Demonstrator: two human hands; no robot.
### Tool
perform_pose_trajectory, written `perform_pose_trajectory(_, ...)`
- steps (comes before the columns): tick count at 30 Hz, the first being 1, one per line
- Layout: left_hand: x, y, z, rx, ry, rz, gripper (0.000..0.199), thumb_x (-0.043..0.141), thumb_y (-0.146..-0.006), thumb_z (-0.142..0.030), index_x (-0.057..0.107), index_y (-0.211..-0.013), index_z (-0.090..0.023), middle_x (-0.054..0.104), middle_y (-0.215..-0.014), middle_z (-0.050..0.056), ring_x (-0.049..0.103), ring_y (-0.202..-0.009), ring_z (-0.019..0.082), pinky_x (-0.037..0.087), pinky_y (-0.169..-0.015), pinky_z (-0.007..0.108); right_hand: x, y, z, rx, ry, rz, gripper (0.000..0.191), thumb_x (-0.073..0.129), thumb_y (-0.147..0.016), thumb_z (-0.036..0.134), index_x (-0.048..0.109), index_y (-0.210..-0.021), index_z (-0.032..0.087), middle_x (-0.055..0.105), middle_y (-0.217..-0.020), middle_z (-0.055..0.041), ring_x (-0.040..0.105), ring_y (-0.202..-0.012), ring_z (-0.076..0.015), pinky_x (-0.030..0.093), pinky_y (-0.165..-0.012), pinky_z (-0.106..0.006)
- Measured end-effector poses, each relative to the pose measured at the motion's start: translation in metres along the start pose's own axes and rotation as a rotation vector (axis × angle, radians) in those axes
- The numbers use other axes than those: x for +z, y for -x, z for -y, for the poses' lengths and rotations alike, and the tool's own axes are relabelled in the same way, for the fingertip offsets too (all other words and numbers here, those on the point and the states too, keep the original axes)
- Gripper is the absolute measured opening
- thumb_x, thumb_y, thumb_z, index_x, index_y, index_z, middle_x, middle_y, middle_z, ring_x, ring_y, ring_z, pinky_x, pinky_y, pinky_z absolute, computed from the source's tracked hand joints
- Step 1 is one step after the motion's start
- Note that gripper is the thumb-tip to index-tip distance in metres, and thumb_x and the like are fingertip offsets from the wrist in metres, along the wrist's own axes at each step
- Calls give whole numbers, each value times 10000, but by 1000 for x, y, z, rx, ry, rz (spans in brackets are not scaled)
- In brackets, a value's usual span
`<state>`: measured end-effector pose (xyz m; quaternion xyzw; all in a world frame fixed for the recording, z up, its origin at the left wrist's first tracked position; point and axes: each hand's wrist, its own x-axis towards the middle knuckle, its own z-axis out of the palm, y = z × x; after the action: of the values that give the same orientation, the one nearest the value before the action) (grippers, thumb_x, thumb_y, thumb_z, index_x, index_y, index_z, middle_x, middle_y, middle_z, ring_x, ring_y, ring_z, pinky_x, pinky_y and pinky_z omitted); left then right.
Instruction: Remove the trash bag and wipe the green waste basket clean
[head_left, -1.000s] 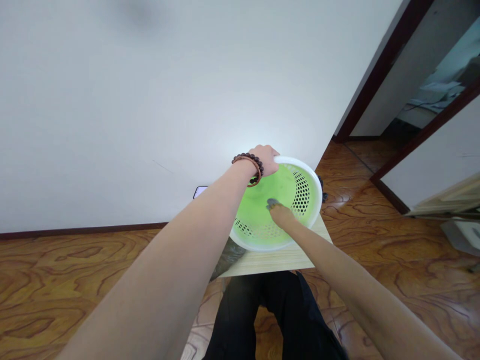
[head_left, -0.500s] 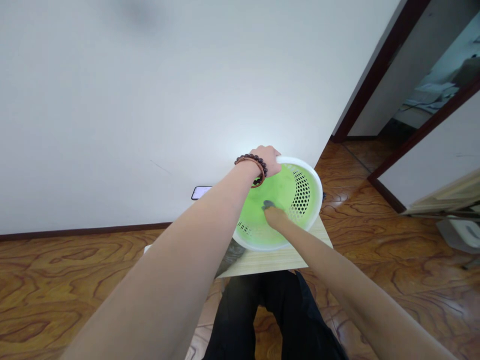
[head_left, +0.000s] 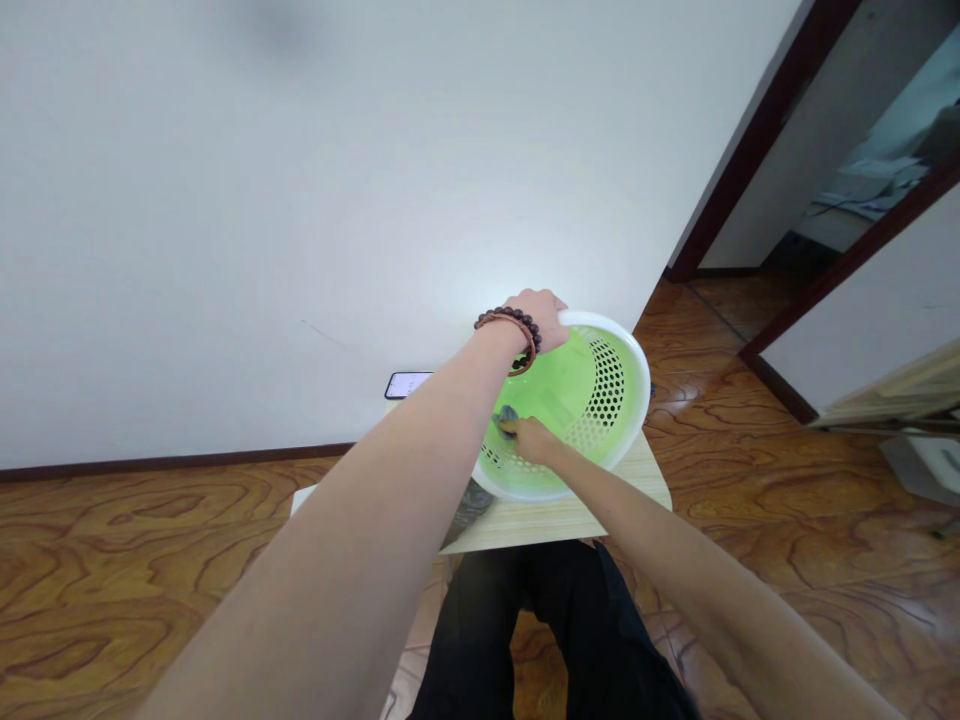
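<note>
A round green basket (head_left: 574,385) with a white rim and rows of holes rests on a small light-wood table (head_left: 637,470). My left hand (head_left: 541,315), with beads and a band at the wrist, grips the basket's far rim; its fingertips are partly hidden. Inside the basket, my right hand (head_left: 529,438) is closed on a small grey cloth (head_left: 507,415), which lies against the green surface at the left part of the basket. My left forearm covers the basket's left edge.
Behind the table stands a white wall (head_left: 300,200). A phone (head_left: 406,384) lies by the wall, left of the basket. A grey, crumpled thing (head_left: 471,507) sits at the table's left, partly under my forearm. A doorway with dark red trim (head_left: 757,150) is at the right.
My right hand has moved left inside the basket with the grey cloth. My left hand stays at the rim. The whole view has shifted slightly.
</note>
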<state>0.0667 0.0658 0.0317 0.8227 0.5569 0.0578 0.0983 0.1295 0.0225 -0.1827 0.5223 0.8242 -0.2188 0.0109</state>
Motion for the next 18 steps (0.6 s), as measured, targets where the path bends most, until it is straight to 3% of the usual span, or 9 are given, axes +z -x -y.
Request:
perform_pose_trajectory(4,1,-1,-1,17,22,-4,357,535,-635,-296,678,-962,-289,650,-904,50,602,-786,198,454,-655,270,-10,17,-38,62,42,-13,368,429,-821,41,627,-1127,90,655,-1062,-170,603,-971,-233,423,-855,-311)
perform_pose_trajectory(9,0,1,-1,-6,15,-5,345,539,-636,-291,684,-949,-271,654,-896,59,600,-802,199,448,-658,265,3,2,-7,-39,-72,-61,345,430,-893,187,602,-1190,216,642,-1145,-40,588,-1033,-167,399,-909,-235)
perform_pose_trajectory(11,-1,2,1,-2,12,-11,341,536,-637,-287,684,-943,-273,651,-879,55,597,-797,194,442,-650,257,8,-2,5,-48,-121,-103,354,403,-916,222,575,-1225,228,637,-1155,-33,590,-1034,-158,397,-911,-228)
perform_pose_trajectory(14,-2,3,3,2,17,-14,336,533,-633,-280,685,-933,-275,644,-849,47,591,-767,182,431,-620,246,7,4,-4,9,-91,-96,311,449,-890,185,638,-1136,191,672,-1064,-94,621,-967,-207,431,-856,-284)
perform_pose_trajectory(18,-2,3,3,8,32,-2,342,529,-632,-267,687,-935,-269,640,-831,52,586,-726,179,427,-596,256,-4,16,-34,164,-16,-115,298,417,-842,30,666,-1006,37,650,-1002,-243,615,-950,-276,434,-816,-366)
